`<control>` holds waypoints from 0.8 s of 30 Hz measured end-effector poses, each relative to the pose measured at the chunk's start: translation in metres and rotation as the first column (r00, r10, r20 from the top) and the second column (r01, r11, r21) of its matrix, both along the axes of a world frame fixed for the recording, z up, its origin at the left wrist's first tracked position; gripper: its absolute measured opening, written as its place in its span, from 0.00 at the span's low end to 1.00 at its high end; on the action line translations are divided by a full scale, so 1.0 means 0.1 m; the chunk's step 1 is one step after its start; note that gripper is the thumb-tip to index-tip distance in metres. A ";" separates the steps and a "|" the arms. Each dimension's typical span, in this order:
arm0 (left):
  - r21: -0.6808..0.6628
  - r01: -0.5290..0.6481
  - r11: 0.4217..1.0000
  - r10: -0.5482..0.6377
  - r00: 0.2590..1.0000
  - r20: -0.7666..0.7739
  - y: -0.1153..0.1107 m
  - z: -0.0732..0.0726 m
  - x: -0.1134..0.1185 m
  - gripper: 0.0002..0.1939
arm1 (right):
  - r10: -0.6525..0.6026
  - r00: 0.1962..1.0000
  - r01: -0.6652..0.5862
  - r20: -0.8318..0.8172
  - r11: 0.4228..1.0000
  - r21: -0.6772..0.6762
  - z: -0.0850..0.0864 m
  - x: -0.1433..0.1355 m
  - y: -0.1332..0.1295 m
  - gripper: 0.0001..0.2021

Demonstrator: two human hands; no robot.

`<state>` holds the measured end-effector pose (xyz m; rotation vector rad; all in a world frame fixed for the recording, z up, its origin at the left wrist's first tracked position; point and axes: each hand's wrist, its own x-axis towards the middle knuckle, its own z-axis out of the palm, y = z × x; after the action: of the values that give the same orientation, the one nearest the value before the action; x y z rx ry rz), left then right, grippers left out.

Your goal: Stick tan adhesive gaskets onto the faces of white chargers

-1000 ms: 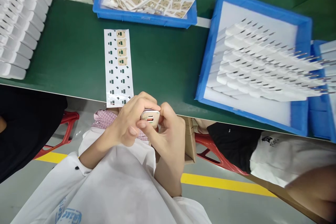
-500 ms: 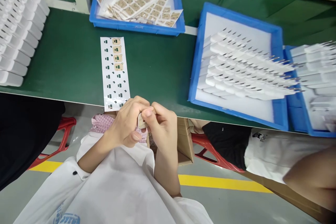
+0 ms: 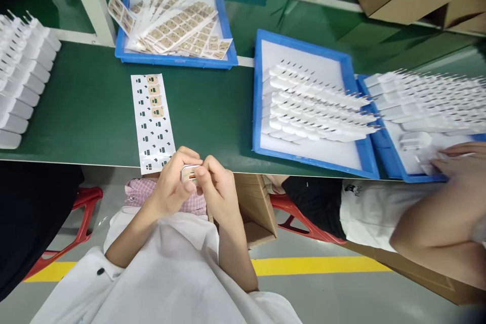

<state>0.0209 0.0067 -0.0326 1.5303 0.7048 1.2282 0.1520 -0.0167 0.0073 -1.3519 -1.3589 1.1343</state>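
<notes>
Both hands meet just in front of the table edge, around a small white casing (image 3: 184,174) with a tan face. My left hand (image 3: 170,185) wraps it from the left. From the other side, my right hand (image 3: 219,187) presses its thumb and fingertips against the tan face. Most of the casing is hidden by the fingers. Beside my left hand, a white sticker sheet (image 3: 152,134) lies on the green table, its lower end at the edge. A few tan stickers (image 3: 155,89) remain on its upper right; elsewhere it shows small cut-outs.
A blue tray (image 3: 178,61) at the back holds many tan sticker sheets. To the right, another blue tray (image 3: 304,159) carries rows of white casings with metal pins. More white casings (image 3: 23,81) stand at far left. A co-worker's hand (image 3: 461,159) reaches into the far-right tray.
The view has shifted, showing more of the back and right. My right thumb has moved on the casing, whose face now points more toward me. A co-worker's hand has come into view at right.
</notes>
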 end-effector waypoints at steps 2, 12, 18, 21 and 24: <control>-0.102 0.083 0.991 -0.075 0.994 0.079 -0.02 -0.02 0.00 0.23 | 0.045 0.997 -0.046 -0.065 0.999 -0.011 -0.03 0.07 -0.02 0.23; -0.193 0.086 0.977 -0.090 0.996 -0.014 -0.08 0.11 0.06 0.20 | 0.200 0.979 -0.201 0.028 0.980 0.005 -0.05 0.31 -0.13 0.11; -0.132 0.067 0.989 -0.074 0.996 -0.047 -0.06 0.11 0.09 0.22 | 0.153 0.988 -0.153 0.008 0.988 0.024 -0.03 0.29 -0.12 0.13; -0.171 0.057 0.984 -0.071 0.995 -0.077 -0.07 0.13 0.10 0.22 | 0.166 0.986 -0.166 0.001 0.986 0.006 -0.06 0.32 -0.12 0.12; -0.212 0.101 0.972 -0.110 0.993 -0.032 -0.08 0.11 0.10 0.22 | 0.192 0.979 -0.193 -0.073 0.981 0.000 -0.10 0.36 -0.11 0.11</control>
<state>0.0314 -0.0010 -0.0211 1.4039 0.7473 1.0105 0.1877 -0.0279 -0.0024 -1.1911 -1.4579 1.3050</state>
